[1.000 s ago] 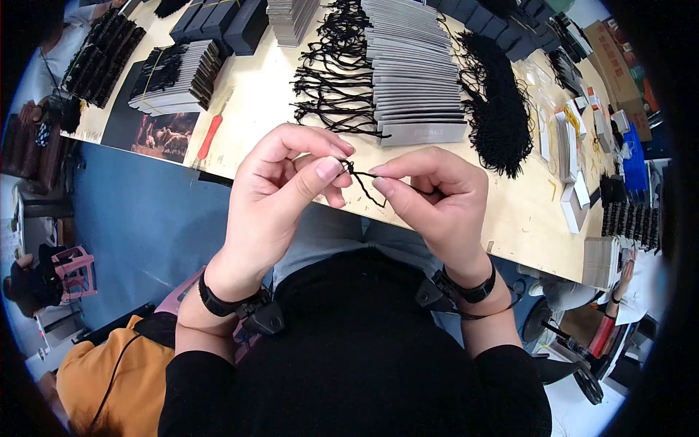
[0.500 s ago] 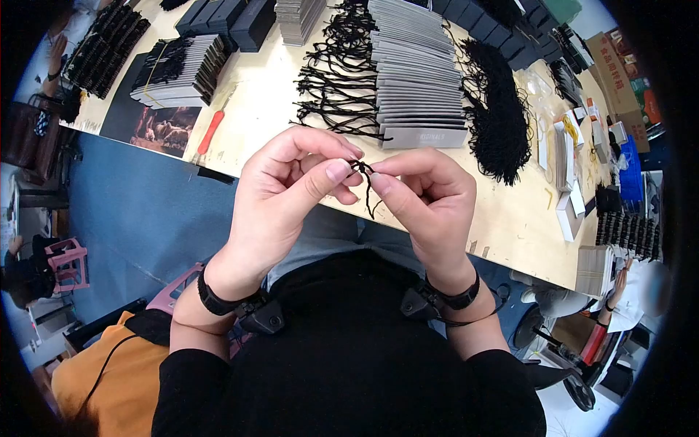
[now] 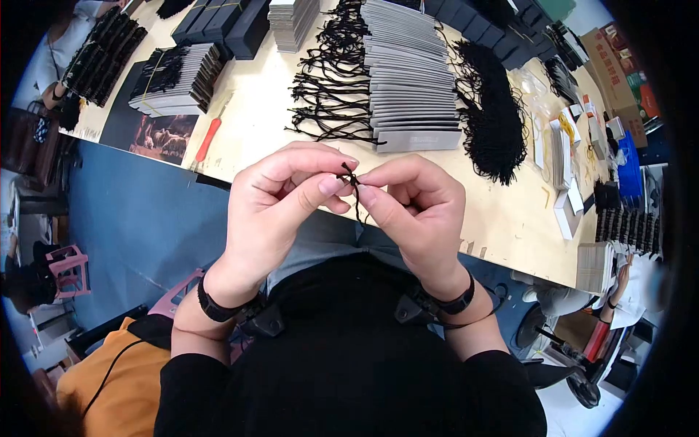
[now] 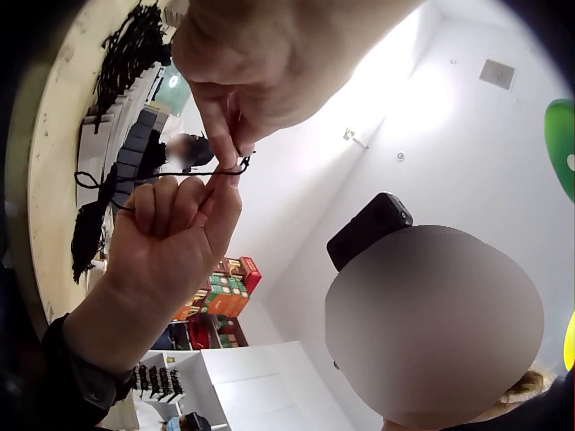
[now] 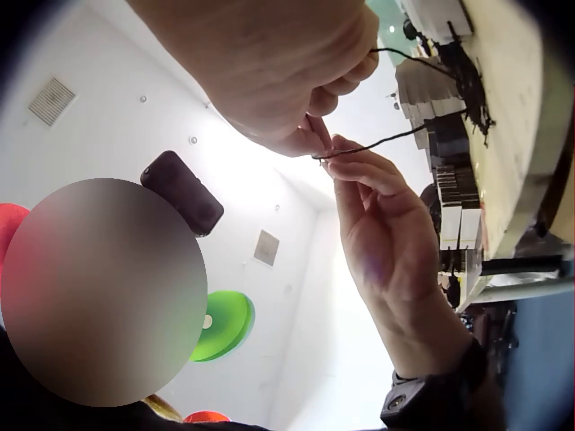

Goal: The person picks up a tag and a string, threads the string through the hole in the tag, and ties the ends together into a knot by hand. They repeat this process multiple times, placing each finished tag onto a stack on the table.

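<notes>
Between both hands, above the table's front edge, a thin black cord shows a small knot with a short end sticking up and a longer end hanging down. My left hand pinches it between thumb and forefinger on the left of the knot. On the right, the thumb and forefinger of my right hand pinch the cord close beside the knot, fingertips nearly meeting the left ones. A stretch of cord runs past the right hand's curled fingers in the left wrist view. The right wrist view also has a cord strand leading away from the fingertips.
Beyond the hands lies a long row of grey tags with black cords on their left. A heap of black cords lies right of it. Further left are a red-handled tool, a picture sheet and a banded stack.
The right hand has moved left toward the left hand. The wide cord loop that hung between them is gone; a knot with short ends now shows at the fingertips.
</notes>
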`<state>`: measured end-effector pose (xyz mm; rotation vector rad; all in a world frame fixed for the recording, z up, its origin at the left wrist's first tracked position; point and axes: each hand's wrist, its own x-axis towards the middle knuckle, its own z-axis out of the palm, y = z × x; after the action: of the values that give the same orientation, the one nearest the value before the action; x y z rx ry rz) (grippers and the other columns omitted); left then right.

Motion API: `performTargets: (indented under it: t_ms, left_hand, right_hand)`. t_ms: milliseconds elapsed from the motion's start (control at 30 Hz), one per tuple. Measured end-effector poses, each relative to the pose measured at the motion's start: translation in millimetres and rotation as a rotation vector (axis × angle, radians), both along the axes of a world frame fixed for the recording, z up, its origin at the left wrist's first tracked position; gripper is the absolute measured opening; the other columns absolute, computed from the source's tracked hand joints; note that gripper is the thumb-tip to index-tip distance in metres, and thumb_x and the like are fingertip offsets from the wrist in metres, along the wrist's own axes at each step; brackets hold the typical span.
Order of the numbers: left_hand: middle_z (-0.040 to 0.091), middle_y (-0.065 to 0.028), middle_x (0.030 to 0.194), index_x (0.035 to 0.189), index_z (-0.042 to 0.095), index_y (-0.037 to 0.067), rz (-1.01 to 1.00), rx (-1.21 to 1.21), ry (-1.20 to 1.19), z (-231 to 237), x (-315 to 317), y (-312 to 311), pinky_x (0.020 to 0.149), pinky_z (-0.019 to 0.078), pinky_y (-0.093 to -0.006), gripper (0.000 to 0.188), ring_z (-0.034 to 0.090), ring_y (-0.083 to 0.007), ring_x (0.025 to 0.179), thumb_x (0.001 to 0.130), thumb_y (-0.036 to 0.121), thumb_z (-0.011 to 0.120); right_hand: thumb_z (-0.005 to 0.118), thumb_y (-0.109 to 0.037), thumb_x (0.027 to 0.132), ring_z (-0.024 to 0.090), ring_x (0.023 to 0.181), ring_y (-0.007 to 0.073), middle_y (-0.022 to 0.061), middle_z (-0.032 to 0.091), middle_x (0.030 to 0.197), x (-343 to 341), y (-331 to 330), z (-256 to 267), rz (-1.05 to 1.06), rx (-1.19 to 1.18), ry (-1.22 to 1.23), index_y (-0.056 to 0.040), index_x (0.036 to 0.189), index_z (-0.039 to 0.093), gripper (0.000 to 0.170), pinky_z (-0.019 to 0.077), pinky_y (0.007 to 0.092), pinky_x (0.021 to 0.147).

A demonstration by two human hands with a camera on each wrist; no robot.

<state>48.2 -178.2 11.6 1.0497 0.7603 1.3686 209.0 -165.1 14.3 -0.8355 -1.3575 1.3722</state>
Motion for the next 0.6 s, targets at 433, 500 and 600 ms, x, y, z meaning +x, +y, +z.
performTargets:
  t_ms: [433, 500, 600]
  left_hand:
    - [0.056, -0.0098, 0.1, 0.099, 0.058, -0.003, -0.015, 0.004, 0.081, 3.4, 0.6, 1.6, 0.067, 0.0488, -0.021, 0.017, 0.057, -0.0109, 0.08, 0.082, 0.001, 0.056]
    - [0.056, -0.0095, 0.099, 0.098, 0.058, -0.003, -0.011, 0.007, 0.095, 2.7, 0.7, 2.1, 0.066, 0.0481, -0.0204, 0.017, 0.056, -0.0104, 0.079, 0.082, 0.001, 0.056]
    - [0.055, -0.0089, 0.098, 0.095, 0.058, -0.002, -0.038, 0.06, 0.098, -1.2, 0.2, 3.8, 0.064, 0.0469, -0.0197, 0.013, 0.055, -0.0091, 0.077, 0.082, 0.002, 0.056]
  right_hand:
    - [0.063, -0.004, 0.077, 0.028, 0.047, -0.0033, -0.0094, 0.042, 0.055, 2.3, 5.2, -0.9, -0.003, 0.01, -0.054, -0.0022, 0.084, 0.062, 0.007, 0.0185, 0.0151, 0.042]
    - [0.063, -0.004, 0.076, 0.027, 0.047, -0.0028, -0.0094, 0.041, 0.054, 3.0, 4.9, -1.9, 0.005, 0.01, -0.073, -0.0024, 0.083, 0.061, 0.007, 0.018, 0.0154, 0.042]
    - [0.062, -0.004, 0.077, 0.029, 0.048, -0.0033, -0.0103, 0.042, 0.054, 3.0, 5.3, -5.4, 0.019, 0.038, -0.068, -0.003, 0.084, 0.061, 0.007, 0.0196, 0.0145, 0.042]
